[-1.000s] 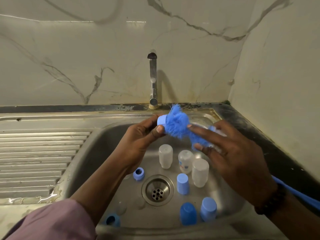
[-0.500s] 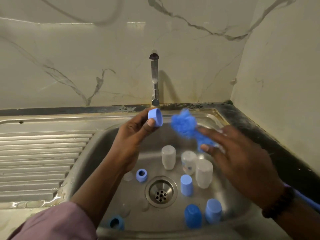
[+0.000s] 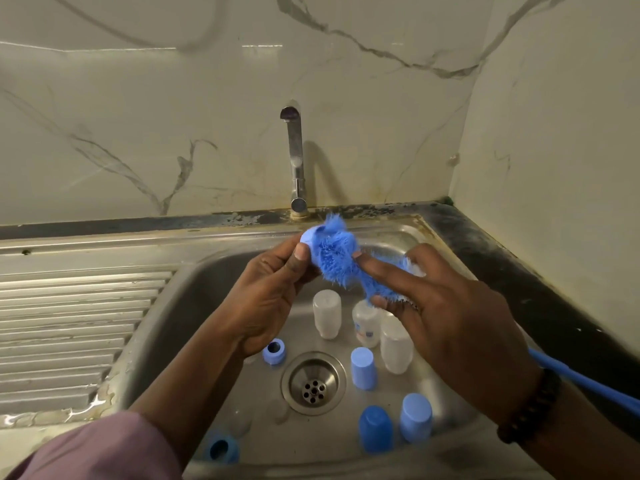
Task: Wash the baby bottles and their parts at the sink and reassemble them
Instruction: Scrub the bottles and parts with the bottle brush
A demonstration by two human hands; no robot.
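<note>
Head view: brush [image 3: 337, 263] inside cap [image 3: 309, 237], mid-basin.

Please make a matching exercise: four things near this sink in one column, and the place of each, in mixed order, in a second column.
1. fluffy blue bottle brush
2. small blue plastic cap
3. steel drain strainer
4. chrome tap

a. middle of the sink floor
b. held in the left hand
c. against the marble wall
d. under the right hand's fingers

Pairs: 1-d, 2-b, 3-a, 4-c

Steel sink [image 3: 207, 271]; on its floor three clear bottles [image 3: 327, 313], blue caps [image 3: 363, 368], blue collar rings [image 3: 274, 351]
</note>
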